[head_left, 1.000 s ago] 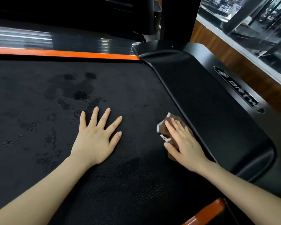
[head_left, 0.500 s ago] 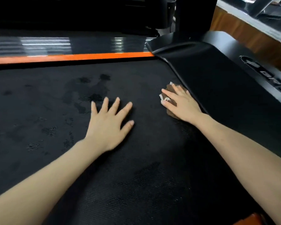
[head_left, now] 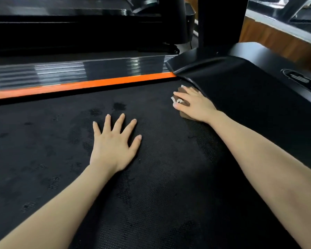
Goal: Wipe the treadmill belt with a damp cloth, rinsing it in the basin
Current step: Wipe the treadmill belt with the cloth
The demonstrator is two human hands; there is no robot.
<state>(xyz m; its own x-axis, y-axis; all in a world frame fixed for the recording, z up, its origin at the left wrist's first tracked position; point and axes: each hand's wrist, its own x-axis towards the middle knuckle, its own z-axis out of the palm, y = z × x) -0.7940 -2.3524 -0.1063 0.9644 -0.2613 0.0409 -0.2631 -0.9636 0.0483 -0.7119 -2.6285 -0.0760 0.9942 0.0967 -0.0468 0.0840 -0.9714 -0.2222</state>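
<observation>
Belt [head_left: 151,177]: matt black, rubbery look, fine dotted weave texture all over. Darker blotches on it read as wet; the sheen is slightly higher there.
Cloth [head_left: 185,102]: brown fabric, soft and matt, with a white trim strip at the edge. Little of it shows, so I can't tell the weave.
Orange strip [head_left: 97,85]: smooth, satin, looks like painted or moulded plastic.
Side rail [head_left: 79,71]: dark and glossy, ribbed, with strong streaky reflections.
Motor cover [head_left: 241,90]: black plastic, matt with a fine grain, smoother and shinier along its outer edge.
Wall panel [head_left: 285,45]: brown wood look, visible grain, low gloss.
</observation>
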